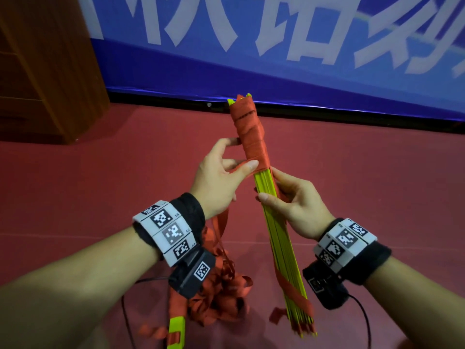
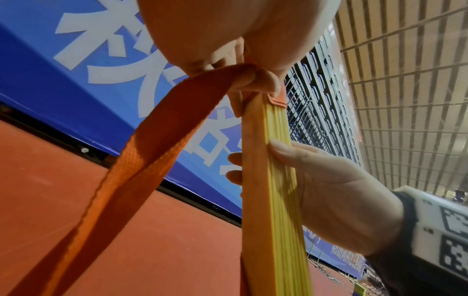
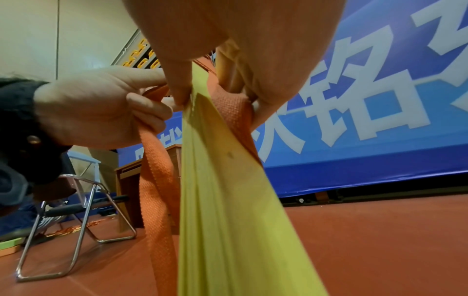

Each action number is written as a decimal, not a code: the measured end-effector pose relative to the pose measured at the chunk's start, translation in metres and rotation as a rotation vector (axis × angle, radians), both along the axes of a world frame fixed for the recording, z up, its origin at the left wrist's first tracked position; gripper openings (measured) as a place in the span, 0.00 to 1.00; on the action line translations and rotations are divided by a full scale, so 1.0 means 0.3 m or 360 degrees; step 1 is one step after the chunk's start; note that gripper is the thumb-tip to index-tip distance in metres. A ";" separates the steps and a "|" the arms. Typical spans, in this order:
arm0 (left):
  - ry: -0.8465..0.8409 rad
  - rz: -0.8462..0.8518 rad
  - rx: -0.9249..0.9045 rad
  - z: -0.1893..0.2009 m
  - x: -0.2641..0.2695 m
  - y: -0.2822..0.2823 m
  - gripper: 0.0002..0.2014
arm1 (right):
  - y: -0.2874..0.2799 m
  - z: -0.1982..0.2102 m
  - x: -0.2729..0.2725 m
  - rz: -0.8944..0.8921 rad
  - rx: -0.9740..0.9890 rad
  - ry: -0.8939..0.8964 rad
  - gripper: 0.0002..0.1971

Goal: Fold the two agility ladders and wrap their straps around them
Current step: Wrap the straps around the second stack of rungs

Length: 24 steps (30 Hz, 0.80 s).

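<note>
Yellow-green rungs, stacked flat into one bundle (image 1: pixel 281 235), stand nearly upright w/ a slight tilt, low end toward the red floor (image 1: pixel 377 172), top end away from the person. Nearest the camera, a loose heap of orange strap (image 1: pixel 221 293) lies on the floor below the left wrist, w/ another yellow rung piece (image 1: pixel 176 328) at the bottom edge, partly blurred. One band of strap crosses the bundle's lower end diagonally.

Right hand (image 1: pixel 294 205) grips the bundle at mid-height: thumb on the near face, fingers (image 2: pixel 234 158) curled round the far side, so closed on the rungs. Left hand (image 1: pixel 221 177) sits just above and beside it, thumb and fingers pinching the strap (image 2: pixel 162 138) right where it meets the bundle; free strap runs down from that pinch toward the heap.

Above both hands, upper part of the bundle is already bound in tight overlapping orange turns (image 1: pixel 249 129), yellow tips poking out on top.

Beyond: blue banner (image 1: pixel 302 71) w/ big white characters along the floor edge, wooden cabinet (image 1: pixel 45 66) at far left. Right wrist view also shows a folding metal chair (image 3: pixel 83 216) behind.
</note>
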<state>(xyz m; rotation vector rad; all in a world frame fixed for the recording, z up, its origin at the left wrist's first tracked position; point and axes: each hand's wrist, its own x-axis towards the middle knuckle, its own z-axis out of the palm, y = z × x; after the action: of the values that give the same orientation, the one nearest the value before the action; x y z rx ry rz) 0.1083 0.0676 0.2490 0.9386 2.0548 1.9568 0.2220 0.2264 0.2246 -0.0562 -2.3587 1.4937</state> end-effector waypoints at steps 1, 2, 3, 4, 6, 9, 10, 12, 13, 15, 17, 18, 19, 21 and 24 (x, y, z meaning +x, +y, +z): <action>-0.0006 -0.0025 -0.0020 -0.003 -0.004 0.003 0.21 | 0.000 0.001 0.002 0.0003 -0.0010 -0.0010 0.25; -0.0019 -0.0054 -0.0039 -0.006 -0.007 0.004 0.22 | 0.000 0.002 0.003 0.0009 -0.0017 -0.0018 0.25; -0.0035 -0.0085 -0.0051 -0.010 -0.011 0.006 0.23 | -0.001 0.004 0.005 0.0015 -0.0021 -0.0027 0.25; -0.0050 -0.0120 -0.0056 -0.014 -0.015 0.008 0.25 | -0.002 0.006 0.005 0.0023 -0.0018 -0.0036 0.24; -0.0067 -0.0192 -0.0063 -0.023 -0.026 0.010 0.27 | -0.002 0.004 0.006 0.0035 0.0006 -0.0068 0.24; -0.0041 -0.0254 -0.0143 -0.029 -0.033 0.009 0.26 | 0.005 -0.009 0.007 0.0026 0.0018 -0.0128 0.23; -0.0036 -0.0256 -0.0157 -0.028 -0.029 0.009 0.24 | 0.006 -0.012 0.008 0.0017 0.0018 -0.0144 0.23; -0.0034 -0.0221 -0.0131 -0.026 -0.018 0.009 0.20 | 0.005 -0.012 0.008 0.0016 0.0029 -0.0155 0.21; -0.0026 -0.0187 -0.0110 -0.029 -0.016 0.012 0.19 | 0.003 -0.013 0.006 0.0018 0.0038 -0.0154 0.20; -0.0001 -0.0107 -0.0068 -0.032 -0.009 0.020 0.19 | -0.008 -0.015 -0.002 -0.0019 0.0069 -0.0149 0.19; 0.0038 -0.0033 -0.0046 -0.035 -0.002 0.031 0.20 | -0.022 -0.030 -0.015 -0.0117 0.0154 -0.0149 0.25; 0.0054 0.0012 -0.0045 -0.039 0.001 0.034 0.20 | -0.030 -0.041 -0.022 -0.0175 0.0208 -0.0170 0.28; 0.0061 0.0060 -0.0046 -0.043 0.004 0.035 0.20 | -0.039 -0.050 -0.028 -0.0220 0.0263 -0.0195 0.28; 0.0045 0.0130 -0.0042 -0.047 0.008 0.042 0.20 | -0.056 -0.058 -0.034 -0.0279 0.0367 -0.0235 0.26; 0.0031 0.0167 -0.0052 -0.050 0.010 0.047 0.21 | -0.051 -0.064 -0.027 -0.0365 0.0437 -0.0239 0.32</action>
<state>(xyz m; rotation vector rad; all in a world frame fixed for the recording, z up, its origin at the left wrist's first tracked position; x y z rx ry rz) 0.1113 0.0815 0.2339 0.8633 2.1819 1.9654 0.2139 0.2110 0.2055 -0.3689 -2.5525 1.0848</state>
